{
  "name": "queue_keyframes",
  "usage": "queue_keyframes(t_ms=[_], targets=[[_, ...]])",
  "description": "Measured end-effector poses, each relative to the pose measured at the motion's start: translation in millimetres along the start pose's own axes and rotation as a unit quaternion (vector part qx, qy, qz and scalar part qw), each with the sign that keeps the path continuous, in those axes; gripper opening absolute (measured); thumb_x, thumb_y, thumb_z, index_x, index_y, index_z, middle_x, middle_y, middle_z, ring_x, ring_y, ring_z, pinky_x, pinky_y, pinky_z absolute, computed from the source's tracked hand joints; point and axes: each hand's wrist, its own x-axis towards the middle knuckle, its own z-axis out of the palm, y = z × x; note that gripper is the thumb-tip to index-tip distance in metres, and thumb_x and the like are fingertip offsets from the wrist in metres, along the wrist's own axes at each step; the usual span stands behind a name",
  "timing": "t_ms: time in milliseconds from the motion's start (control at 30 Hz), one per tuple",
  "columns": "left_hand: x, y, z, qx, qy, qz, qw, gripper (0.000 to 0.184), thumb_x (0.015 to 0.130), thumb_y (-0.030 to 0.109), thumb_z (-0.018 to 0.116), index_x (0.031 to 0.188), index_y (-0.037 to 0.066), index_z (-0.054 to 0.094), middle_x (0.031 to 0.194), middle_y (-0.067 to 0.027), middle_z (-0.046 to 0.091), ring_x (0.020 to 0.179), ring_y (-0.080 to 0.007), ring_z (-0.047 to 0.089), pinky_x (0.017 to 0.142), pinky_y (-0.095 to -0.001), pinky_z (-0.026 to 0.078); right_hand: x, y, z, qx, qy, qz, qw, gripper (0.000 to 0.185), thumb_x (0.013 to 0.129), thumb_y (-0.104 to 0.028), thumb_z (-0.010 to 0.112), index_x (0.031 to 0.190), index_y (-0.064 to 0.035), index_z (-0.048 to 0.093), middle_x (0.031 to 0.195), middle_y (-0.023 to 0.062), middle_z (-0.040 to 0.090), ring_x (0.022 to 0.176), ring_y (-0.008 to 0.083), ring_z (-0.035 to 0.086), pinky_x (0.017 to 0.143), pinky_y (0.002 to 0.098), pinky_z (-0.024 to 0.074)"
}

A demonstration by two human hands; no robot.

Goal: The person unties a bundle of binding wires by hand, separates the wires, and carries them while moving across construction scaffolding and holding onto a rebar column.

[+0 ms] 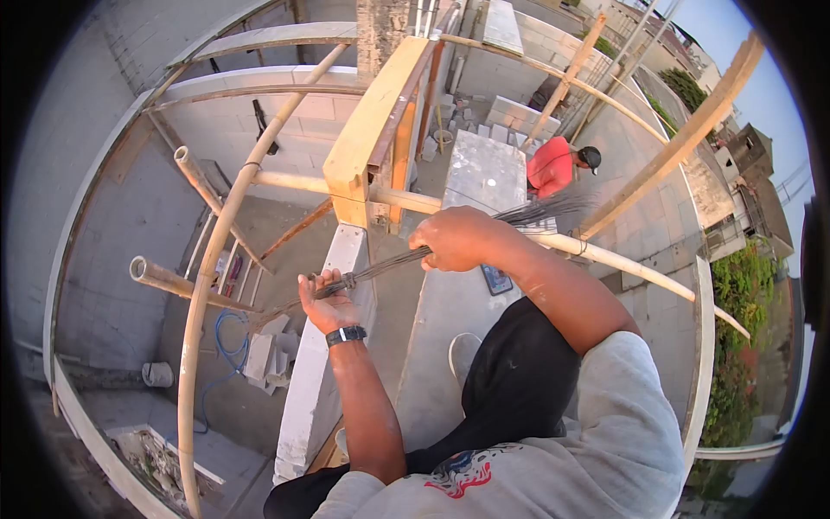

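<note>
A long bundle of thin dark tie wire [385, 265] runs slantwise between my hands. My right hand [454, 240] is wrapped around its upper part, knuckles up, and the loose wire ends fan out beyond it to the right. Lower on the left, my left hand [328, 301] holds the bundle with the palm turned up and the fingers curled by a bound spot. The lower wire tips spread past the left hand. Below my right forearm a phone [496, 279] lies on the grey slab [428, 324].
A block wall top [324, 363] runs beneath my left hand. Bamboo poles [212, 259] and a timber beam [372, 121] surround me. Far below are the floor, a blue hose [226, 342] and broken blocks [270, 350]. A person in a red shirt [550, 164] bends beyond the slab.
</note>
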Motion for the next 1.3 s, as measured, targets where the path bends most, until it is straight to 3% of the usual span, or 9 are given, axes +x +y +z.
queue_keyframes(t_ms=[100, 133, 267, 367, 467, 533, 867, 1233, 1300], targets=[[0.5, -4.2, 0.6, 0.041, 0.001, 0.01, 0.999, 0.026, 0.096, 0.03, 0.061, 0.097, 0.005, 0.056, 0.091, -0.0062, 0.065, 0.084, -0.0212, 0.065, 0.082, -0.0356, 0.057, 3.6, -8.5, -6.8, -0.006, 0.004, 0.007, 1.0, 0.027, 0.083, -0.027, 0.069, 0.106, -0.0119, 0.07, 0.09, 0.0131, 0.071, 0.09, 0.0348, 0.068, 0.078, 0.0478, 0.053], [21.1, -5.2, -18.8, 0.037, -0.048, -0.003, 0.998, 0.026, 0.097, 0.028, 0.059, 0.101, 0.003, 0.056, 0.095, -0.0068, 0.065, 0.088, -0.0219, 0.066, 0.084, -0.0374, 0.058, 7.1, -9.8, -6.0, -0.013, 0.016, 0.003, 1.0, 0.023, 0.081, -0.024, 0.069, 0.099, -0.01, 0.072, 0.085, 0.0122, 0.071, 0.086, 0.0347, 0.069, 0.073, 0.0478, 0.0537], [57.6, 2.1, -24.4, 0.062, -0.027, 0.02, 0.998, 0.022, 0.099, 0.022, 0.054, 0.103, 0.0, 0.056, 0.098, -0.0079, 0.066, 0.094, -0.0257, 0.066, 0.088, -0.0449, 0.057, 29.6, -17.3, -4.1, -0.004, 0.045, 0.024, 0.999, 0.021, 0.07, -0.015, 0.068, 0.088, -0.0111, 0.076, 0.085, 0.0101, 0.073, 0.081, 0.0313, 0.07, 0.065, 0.0477, 0.0533], [82.2, 4.9, -18.7, 0.062, 0.035, 0.032, 0.997, 0.022, 0.097, 0.022, 0.055, 0.1, 0.0, 0.058, 0.1, -0.0083, 0.067, 0.094, -0.0269, 0.069, 0.092, -0.0412, 0.055, 54.4, -21.8, -2.7, -0.023, 0.05, 0.027, 0.998, 0.024, 0.07, -0.016, 0.068, 0.093, -0.0141, 0.076, 0.087, 0.0058, 0.073, 0.083, 0.0277, 0.07, 0.064, 0.0477, 0.053], [85.0, 6.1, -8.6, 0.054, 0.035, -0.014, 0.998, 0.023, 0.097, 0.023, 0.054, 0.098, 0.0, 0.059, 0.101, -0.009, 0.067, 0.095, -0.0276, 0.068, 0.091, -0.0423, 0.055, 65.5, -16.9, -4.7, -0.028, 0.033, 0.04, 0.998, 0.027, 0.071, -0.019, 0.07, 0.097, -0.0169, 0.076, 0.09, 0.0024, 0.074, 0.086, 0.0259, 0.07, 0.065, 0.0465, 0.0526], [89.4, 6.0, -7.7, 0.101, -0.01, 0.022, 0.995, 0.024, 0.097, 0.023, 0.054, 0.095, -0.001, 0.058, 0.097, -0.0086, 0.066, 0.095, -0.0285, 0.067, 0.091, -0.0453, 0.055, 68.9, -13.6, -4.6, -0.051, 0.032, 0.039, 0.997, 0.028, 0.073, -0.023, 0.073, 0.1, -0.0199, 0.076, 0.094, -0.0007, 0.073, 0.09, 0.0245, 0.069, 0.067, 0.0445, 0.0516], [101.5, -8.1, -4.1, 0.091, -0.033, 0.021, 0.995, 0.023, 0.096, 0.025, 0.054, 0.095, 0.002, 0.056, 0.086, -0.0077, 0.063, 0.092, -0.0298, 0.067, 0.088, -0.0479, 0.056, 63.8, 5.7, 0.4, -0.033, 0.046, 0.065, 0.996, 0.028, 0.074, -0.026, 0.074, 0.102, -0.02, 0.076, 0.093, -0.0008, 0.073, 0.089, 0.0234, 0.068, 0.068, 0.0453, 0.0499], [95.7, -9.7, -1.3, 0.07, -0.014, -0.052, 0.996, 0.02, 0.095, 0.029, 0.056, 0.092, 0.009, 0.054, 0.081, -0.0008, 0.061, 0.085, -0.0239, 0.067, 0.082, -0.0403, 0.053, 87.3, 3.2, 9.2, -0.074, 0.004, 0.057, 0.996, 0.032, 0.068, -0.019, 0.077, 0.1, -0.0182, 0.076, 0.091, -0.0005, 0.073, 0.085, 0.023, 0.069, 0.06, 0.0438, 0.0497], [98.9, -4.5, -4.8, 0.07, -0.023, -0.059, 0.996, 0.021, 0.095, 0.03, 0.057, 0.092, 0.009, 0.055, 0.081, -0.0008, 0.061, 0.085, -0.0233, 0.067, 0.081, -0.0395, 0.052, 84.9, 0.1, 9.1, -0.07, -0.001, 0.058, 0.996, 0.034, 0.069, -0.024, 0.078, 0.103, -0.0197, 0.075, 0.097, -0.0006, 0.073, 0.089, 0.0233, 0.068, 0.065, 0.0433, 0.0486]])
